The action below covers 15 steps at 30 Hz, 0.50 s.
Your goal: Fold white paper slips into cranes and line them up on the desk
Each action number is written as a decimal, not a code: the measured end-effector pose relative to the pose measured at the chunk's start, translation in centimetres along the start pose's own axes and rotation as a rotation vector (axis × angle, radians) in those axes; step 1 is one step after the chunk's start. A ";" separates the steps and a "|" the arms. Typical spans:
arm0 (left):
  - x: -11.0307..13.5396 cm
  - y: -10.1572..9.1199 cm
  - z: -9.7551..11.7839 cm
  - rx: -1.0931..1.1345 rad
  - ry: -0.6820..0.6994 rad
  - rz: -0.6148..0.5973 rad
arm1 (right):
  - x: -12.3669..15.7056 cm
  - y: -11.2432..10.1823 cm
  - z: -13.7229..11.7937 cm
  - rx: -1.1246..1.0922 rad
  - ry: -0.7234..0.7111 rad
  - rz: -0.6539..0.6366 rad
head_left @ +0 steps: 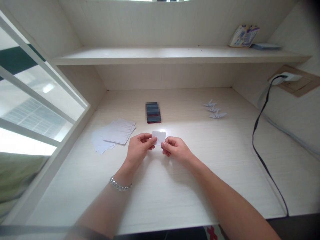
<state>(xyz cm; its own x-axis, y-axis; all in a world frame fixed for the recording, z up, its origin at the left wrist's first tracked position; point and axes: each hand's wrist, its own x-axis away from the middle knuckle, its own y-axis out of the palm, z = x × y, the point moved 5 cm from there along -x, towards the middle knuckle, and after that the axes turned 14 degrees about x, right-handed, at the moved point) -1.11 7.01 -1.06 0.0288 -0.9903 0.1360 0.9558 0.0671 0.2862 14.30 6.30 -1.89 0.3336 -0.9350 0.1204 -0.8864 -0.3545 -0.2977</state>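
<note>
A small square of folded white paper (159, 136) is held up between both hands over the middle of the desk. My left hand (141, 145) pinches its left side, the thumb lying across the front. At the lower right corner, my right hand (176, 147) grips the paper between thumb and fingers. A silver chain bracelet (120, 185) circles the left wrist. Left of the hands lies a spread stack of white paper sheets (119, 131). Beyond the hands rests a dark, pixelated phone-like rectangle (153, 112). Several folded paper cranes (217, 115) stand farther right.
The pale desk (160, 193) has a shelf (175, 53) across its back, holding a colourful packet (243, 36) and a flat blue item (266, 46). A black cable (255, 133) runs from the wall socket (303, 80) down the right side. Barred framing (37, 60) borders the left.
</note>
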 end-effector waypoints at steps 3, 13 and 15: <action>-0.3 -0.8 0.5 0.094 0.011 0.087 | 0.1 -0.1 0.0 0.017 -0.008 -0.012; 0.1 0.7 -0.6 0.123 -0.037 -0.149 | -0.2 -0.7 0.3 -0.033 0.016 0.135; 0.2 1.1 -0.6 0.026 -0.045 -0.235 | -0.2 -1.0 0.3 -0.046 0.002 0.185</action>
<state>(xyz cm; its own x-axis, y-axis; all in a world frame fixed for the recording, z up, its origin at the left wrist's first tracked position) 0.12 6.77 -1.25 -0.2070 -0.9727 0.1049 0.9270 -0.1607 0.3389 15.23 6.86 -1.87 0.1631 -0.9842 0.0690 -0.9462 -0.1758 -0.2717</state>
